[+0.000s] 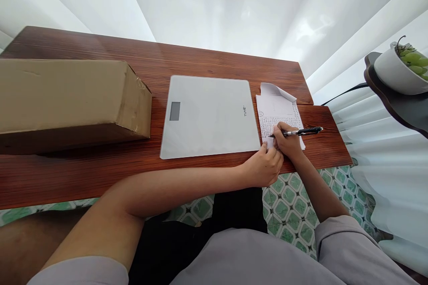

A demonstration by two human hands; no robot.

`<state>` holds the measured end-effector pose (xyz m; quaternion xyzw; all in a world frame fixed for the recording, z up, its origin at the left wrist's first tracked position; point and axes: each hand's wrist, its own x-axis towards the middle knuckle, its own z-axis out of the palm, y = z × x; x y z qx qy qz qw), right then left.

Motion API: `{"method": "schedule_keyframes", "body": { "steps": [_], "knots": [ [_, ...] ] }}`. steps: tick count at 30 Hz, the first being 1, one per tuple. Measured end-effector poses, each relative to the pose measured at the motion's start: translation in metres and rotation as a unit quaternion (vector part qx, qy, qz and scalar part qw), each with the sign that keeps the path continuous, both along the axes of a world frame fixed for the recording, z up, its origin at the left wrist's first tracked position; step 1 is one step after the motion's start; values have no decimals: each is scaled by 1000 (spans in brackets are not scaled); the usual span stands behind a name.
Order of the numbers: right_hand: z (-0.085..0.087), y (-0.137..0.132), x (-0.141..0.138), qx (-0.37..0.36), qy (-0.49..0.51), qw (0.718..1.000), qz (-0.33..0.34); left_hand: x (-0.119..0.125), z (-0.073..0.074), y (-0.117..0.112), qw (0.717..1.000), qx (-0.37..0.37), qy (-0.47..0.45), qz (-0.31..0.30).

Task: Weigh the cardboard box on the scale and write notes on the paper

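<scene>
Head cam view: our right hand grips the pen, writing low on the notebook beside the scale, left hand fingers curled pinning its corner; the page looks about half filled, top part blank.

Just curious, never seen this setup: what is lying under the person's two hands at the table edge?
A sheet of printed paper lies on the wooden table. The right hand holds a pen on it; the left hand covers its near corner.

Wooden table — box, scale, notepad
</scene>
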<state>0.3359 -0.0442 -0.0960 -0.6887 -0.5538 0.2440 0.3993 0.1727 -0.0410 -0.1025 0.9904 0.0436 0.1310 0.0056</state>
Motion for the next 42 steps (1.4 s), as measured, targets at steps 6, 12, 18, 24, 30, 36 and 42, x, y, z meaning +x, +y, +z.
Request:
{"method": "schedule_keyframes", "body": {
  "steps": [6,12,18,24,30,36,42],
  "knots": [
    [-1,-1,0,0,19,1000,3,0,1,0,1000,0,10,0],
    [7,3,18,192,87,949,-233,0,0,-1,1000,16,19,6],
    [4,8,33,233,-164,925,-250,1,0,0,1000,15,21,8],
    [-8,10,42,168,-156,951,-206,0,3,1,999,21,35,5],
    [-13,15,42,150,-117,959,-212,2,-3,1,998,56,22,-14],
    [-18,15,49,108,-166,955,-221,-7,-2,-3,988,137,-39,-61],
    [-21,15,51,82,-197,951,-226,-46,11,-14,955,231,-141,-120]
  ]
}}
